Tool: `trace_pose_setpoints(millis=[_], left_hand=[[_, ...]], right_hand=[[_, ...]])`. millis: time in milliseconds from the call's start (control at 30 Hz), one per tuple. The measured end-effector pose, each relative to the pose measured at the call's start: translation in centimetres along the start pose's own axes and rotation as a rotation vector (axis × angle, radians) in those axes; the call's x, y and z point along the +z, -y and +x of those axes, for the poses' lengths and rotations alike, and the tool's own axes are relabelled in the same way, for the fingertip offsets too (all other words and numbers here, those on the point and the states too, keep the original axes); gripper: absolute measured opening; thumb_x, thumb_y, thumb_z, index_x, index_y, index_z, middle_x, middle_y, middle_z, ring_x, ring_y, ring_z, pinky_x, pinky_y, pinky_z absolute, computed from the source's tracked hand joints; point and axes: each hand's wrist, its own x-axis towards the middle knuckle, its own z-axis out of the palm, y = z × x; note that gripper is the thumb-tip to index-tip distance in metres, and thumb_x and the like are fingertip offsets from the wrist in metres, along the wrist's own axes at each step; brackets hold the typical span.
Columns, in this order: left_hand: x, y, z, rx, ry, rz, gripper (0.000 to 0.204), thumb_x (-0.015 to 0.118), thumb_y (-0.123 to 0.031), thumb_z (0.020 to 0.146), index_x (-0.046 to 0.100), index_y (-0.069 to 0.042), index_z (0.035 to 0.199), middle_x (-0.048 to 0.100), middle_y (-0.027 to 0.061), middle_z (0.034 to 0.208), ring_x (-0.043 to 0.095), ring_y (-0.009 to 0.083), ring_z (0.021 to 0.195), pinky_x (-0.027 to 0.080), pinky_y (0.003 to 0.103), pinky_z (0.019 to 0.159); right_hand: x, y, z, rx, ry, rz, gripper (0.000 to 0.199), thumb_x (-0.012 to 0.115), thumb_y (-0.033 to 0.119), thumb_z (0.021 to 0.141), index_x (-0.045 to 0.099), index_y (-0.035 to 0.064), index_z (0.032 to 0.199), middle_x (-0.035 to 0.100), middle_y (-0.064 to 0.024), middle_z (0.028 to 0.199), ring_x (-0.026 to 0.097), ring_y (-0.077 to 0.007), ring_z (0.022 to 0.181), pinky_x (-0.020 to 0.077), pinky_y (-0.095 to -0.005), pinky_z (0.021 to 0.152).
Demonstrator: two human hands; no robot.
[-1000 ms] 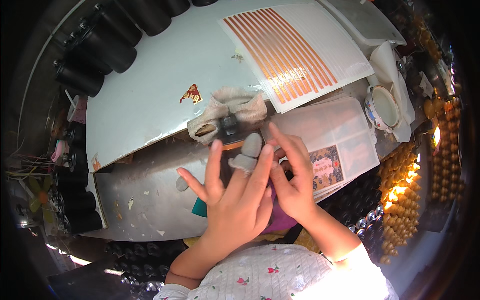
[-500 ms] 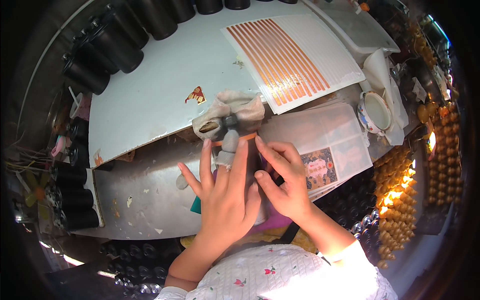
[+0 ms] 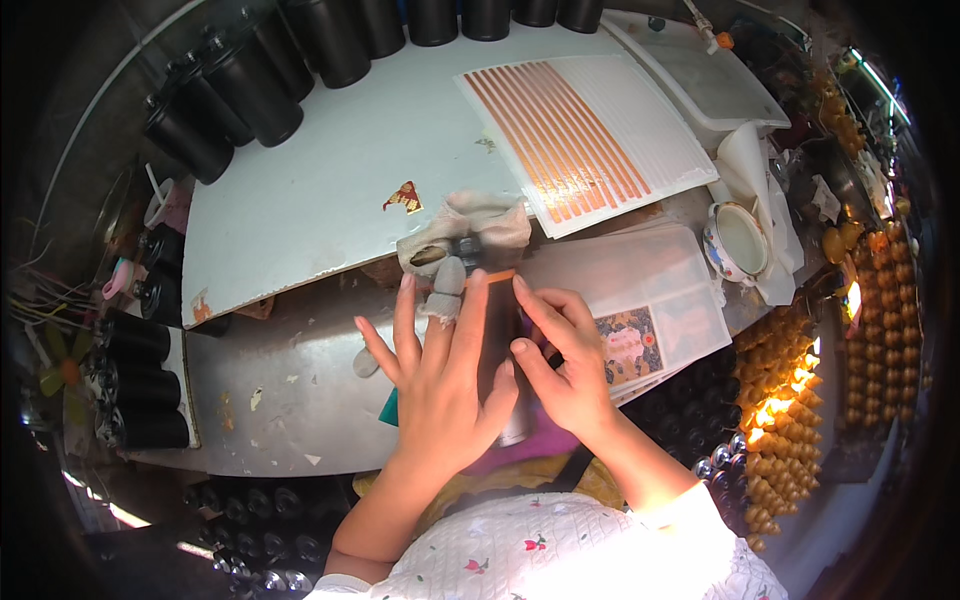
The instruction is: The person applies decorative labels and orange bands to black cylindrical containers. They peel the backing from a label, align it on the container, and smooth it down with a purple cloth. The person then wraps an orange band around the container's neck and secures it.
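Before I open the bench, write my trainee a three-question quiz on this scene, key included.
1. Choose one: which finger of the left hand wears the grey fabric finger cover?
A) index
B) middle
C) little

2. True or false: the sheet of orange strips lies on the pale board.

3. In a few words: at what are the index fingertips of the left hand and the right hand placed?

Key:
1. B
2. True
3. At the orange band across the dark cylinder.

white quilted top, red flowers, grey finger cover
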Motion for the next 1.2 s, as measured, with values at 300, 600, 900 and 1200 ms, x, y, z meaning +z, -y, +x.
trace_pose_setpoints(millis=[300,600,900,1200], left_hand=[[1.1,-1.1,-1.0,0.189,-0.044,-0.007,0.069,0.065,-0.018,0.081,0.048,-0.015,0.148,0.059,0.0079,0.091,0.028,0.0462,0.144,-0.014,0.073,0.107],[2.7,0.8,-6.2,0.297,0.064,0.067,0.068,0.082,-0.036,0.072,0.062,-0.022,0.136,0.043,0.0140,0.145,0.029,0.0460,0.142,0.008,0.077,0.108],[3.4,2.4,-6.5,0.305,0.042,-0.115,0.067,0.085,-0.023,0.070,0.063,-0.017,0.133,0.033,0.0208,0.153,0.028,0.0566,0.139,0.035,0.064,0.107],[4.7,4.4,-9.8,0.025,0.001,-0.144,0.097,0.077,-0.052,0.081,0.036,0.004,0.149,0.040,0.0323,0.145,0.042,0.0518,0.128,0.035,0.054,0.108]], right_hand=[[-1.2,-2.1,0.1,0.557,-0.342,0.805,0.033,0.050,0.026,0.104,0.064,0.0048,0.124,0.060,-0.0027,0.105,0.051,-0.0074,0.079,0.0440,-0.0236,0.064],[-0.6,2.1,4.4,0.154,-0.104,0.407,0.048,0.061,0.000,0.085,0.049,0.0074,0.131,0.058,-0.0071,0.104,0.057,-0.0135,0.099,0.0489,-0.0294,0.086],[0.7,1.7,5.6,-0.077,-0.250,0.052,0.027,0.064,0.000,0.083,0.057,0.0014,0.109,0.065,-0.0165,0.097,0.066,-0.0271,0.091,0.0512,-0.0351,0.082],[1.2,0.0,4.9,-0.022,-0.281,0.221,0.028,0.063,0.003,0.086,0.052,0.0028,0.111,0.060,-0.0149,0.100,0.061,-0.0276,0.094,0.0484,-0.0352,0.086]])
